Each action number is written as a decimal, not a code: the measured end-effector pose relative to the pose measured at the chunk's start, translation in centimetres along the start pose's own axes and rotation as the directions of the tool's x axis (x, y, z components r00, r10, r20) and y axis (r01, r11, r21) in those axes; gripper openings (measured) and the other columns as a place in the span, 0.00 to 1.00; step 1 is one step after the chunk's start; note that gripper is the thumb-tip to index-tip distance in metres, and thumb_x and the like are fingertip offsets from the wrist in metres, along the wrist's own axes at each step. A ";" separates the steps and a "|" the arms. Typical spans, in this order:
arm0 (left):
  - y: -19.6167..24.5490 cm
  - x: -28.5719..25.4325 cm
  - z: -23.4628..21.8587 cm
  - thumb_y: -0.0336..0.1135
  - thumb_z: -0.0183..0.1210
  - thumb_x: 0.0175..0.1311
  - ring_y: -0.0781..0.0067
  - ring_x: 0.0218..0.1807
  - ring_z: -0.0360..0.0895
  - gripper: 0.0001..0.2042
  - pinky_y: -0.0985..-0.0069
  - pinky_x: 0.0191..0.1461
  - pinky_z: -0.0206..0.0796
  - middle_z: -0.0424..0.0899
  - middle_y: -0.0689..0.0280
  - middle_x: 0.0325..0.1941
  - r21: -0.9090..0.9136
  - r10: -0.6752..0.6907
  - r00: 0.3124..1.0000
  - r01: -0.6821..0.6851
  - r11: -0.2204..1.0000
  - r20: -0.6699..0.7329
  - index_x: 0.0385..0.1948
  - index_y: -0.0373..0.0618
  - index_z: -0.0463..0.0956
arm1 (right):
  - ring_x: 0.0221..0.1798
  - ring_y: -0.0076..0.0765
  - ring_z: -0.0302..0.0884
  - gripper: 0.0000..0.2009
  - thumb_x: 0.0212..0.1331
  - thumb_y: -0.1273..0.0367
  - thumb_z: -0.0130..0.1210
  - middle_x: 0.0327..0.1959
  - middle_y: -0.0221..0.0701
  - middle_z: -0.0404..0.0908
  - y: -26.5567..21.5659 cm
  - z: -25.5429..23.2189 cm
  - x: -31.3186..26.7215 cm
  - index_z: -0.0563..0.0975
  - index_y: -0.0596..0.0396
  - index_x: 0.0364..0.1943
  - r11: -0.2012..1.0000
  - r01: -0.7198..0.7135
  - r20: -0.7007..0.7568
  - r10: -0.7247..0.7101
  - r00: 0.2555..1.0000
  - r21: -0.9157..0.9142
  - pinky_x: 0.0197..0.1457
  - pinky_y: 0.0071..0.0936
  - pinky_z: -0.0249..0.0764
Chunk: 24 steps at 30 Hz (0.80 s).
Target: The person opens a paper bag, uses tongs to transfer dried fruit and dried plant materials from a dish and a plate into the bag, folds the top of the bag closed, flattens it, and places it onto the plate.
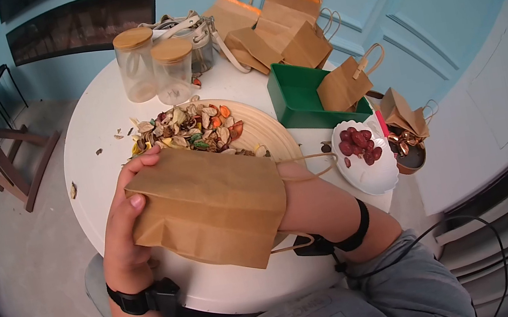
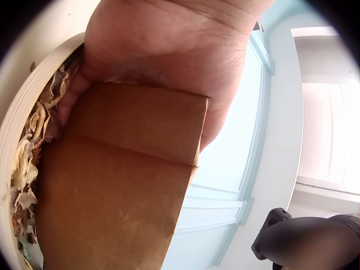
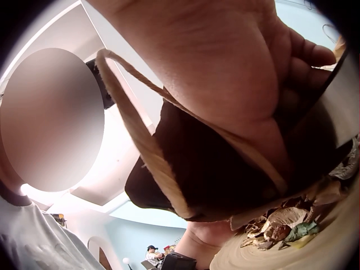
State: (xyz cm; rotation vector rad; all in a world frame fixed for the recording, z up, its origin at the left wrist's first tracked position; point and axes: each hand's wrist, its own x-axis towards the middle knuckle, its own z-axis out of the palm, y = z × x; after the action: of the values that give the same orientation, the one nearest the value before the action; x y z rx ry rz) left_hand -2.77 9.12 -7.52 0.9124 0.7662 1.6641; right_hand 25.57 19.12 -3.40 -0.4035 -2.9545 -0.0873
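A brown paper bag (image 1: 207,196) lies on its side over the table, its twisted handles toward the right. My left hand (image 1: 125,213) grips the bag's closed end, thumb on the near side and fingers round the far edge. My right hand (image 3: 225,67) reaches in through the bag's mouth; the head view shows only the forearm outside. In the right wrist view its fingers are loosely bent, with no thing seen in them. Just beyond the bag, dried petals and leaves (image 1: 188,129) are heaped on a round wooden tray (image 1: 265,126).
Two glass jars with wooden lids (image 1: 138,67) stand at the back beside a pale-strapped bag (image 1: 201,43). More paper bags (image 1: 284,19) are behind a green box (image 1: 298,101). A white dish (image 1: 372,182) of dark red fruit sits at the right edge.
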 end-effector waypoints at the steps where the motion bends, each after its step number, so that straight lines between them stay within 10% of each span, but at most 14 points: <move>1: 0.1 0.0 0.1 0.49 0.58 0.53 0.58 0.71 0.62 0.32 0.66 0.73 0.53 0.62 0.55 0.71 0.001 -0.007 1.000 0.007 1.000 -0.001 0.59 0.41 0.68 | 0.33 0.39 0.79 0.09 0.46 0.64 0.58 0.32 0.29 0.80 0.0 0.0 0.0 0.79 0.48 0.33 1.000 -0.003 0.005 0.003 1.000 0.002 0.34 0.35 0.74; 24: 0.1 0.0 -0.3 0.50 0.59 0.55 0.59 0.71 0.62 0.32 0.65 0.74 0.53 0.62 0.56 0.72 0.014 -0.020 0.999 0.020 1.000 0.028 0.60 0.42 0.67 | 0.37 0.39 0.81 0.12 0.50 0.64 0.57 0.37 0.30 0.81 -0.4 -0.9 3.5 0.80 0.48 0.39 0.998 0.017 -0.105 -0.011 0.994 0.058 0.38 0.34 0.76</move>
State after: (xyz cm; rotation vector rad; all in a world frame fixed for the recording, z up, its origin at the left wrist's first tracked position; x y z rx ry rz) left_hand -3.10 9.08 -7.54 0.9328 0.7664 1.6269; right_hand 22.29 19.55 -2.01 -0.3588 -2.8494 -0.0226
